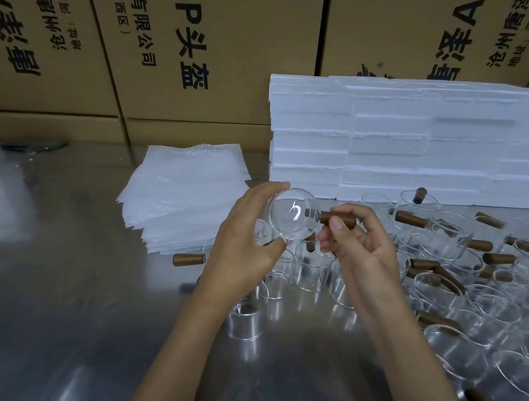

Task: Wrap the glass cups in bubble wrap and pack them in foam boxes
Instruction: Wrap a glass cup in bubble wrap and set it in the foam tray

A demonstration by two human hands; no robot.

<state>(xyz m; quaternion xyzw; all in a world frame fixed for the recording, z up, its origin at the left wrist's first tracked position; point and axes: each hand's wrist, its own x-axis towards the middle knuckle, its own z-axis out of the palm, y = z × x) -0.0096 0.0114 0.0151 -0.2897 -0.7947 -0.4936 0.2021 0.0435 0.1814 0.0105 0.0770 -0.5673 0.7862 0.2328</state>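
Both hands hold one glass cup point(291, 214) up above the metal table point(61, 274): the left hand point(244, 244) curls its fingers and thumb round the bowl, and the right hand point(355, 242) pinches its brown handle point(331, 216). More cups point(446, 291) crowd the table below and to the right, a stack of bubble wrap point(183, 193) lies just left of the hands, and the foam boxes point(415, 142) are piled behind.
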